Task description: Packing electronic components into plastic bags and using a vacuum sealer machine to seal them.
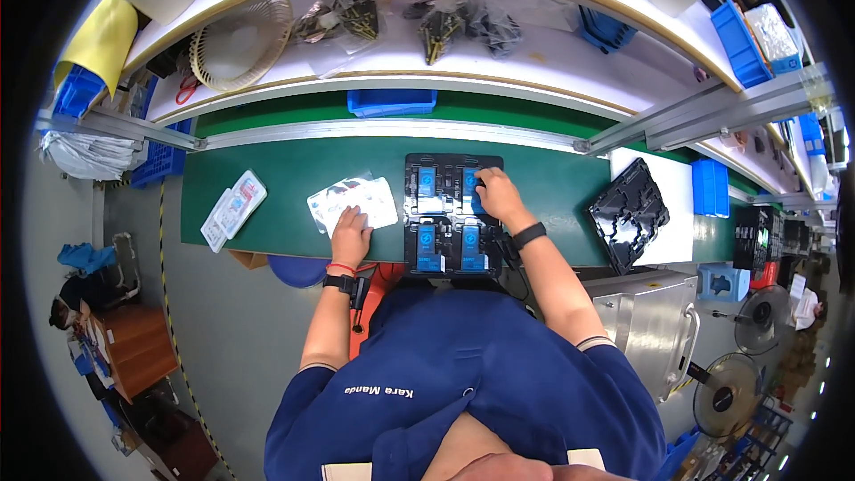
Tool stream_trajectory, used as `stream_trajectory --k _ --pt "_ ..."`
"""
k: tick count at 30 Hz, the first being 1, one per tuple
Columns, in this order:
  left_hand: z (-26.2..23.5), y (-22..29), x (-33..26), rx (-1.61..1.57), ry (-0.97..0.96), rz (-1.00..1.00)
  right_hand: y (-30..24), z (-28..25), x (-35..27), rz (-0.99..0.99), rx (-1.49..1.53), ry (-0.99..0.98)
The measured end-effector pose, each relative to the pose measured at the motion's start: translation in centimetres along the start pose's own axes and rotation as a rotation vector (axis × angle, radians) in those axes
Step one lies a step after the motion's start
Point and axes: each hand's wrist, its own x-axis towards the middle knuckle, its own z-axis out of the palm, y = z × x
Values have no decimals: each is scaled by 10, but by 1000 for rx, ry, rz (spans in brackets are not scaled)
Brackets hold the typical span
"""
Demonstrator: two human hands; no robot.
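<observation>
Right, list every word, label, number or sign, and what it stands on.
Navy shirt: pale lettering, upside down; legible, but I won't copy it.
Blue pieces in the black tray: light print and round marks, too small to read.
White packet under the left hand: blurred, unreadable.
White packs at left: too small.

On a white shelf was a round pale basket, and near it lay clear bags, which seemed to hold small dark parts. At the right, two fans stood.
</observation>
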Motion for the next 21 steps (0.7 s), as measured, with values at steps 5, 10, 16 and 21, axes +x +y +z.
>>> stream_trajectory --k 5,10,16,21 --pt "1 -2 -3 -44 35 6 -17 14 19 121 -304 -19" --pt "-1 0 -3 -39 36 -7 -20 8 30 194 -218 -34" --pt "-11 7 7 -81 -12 11 -13 -11 23 200 82 -78" --pt "-45 64 33 -899 -316 -91 -62 -43 -2 95 458 -68"
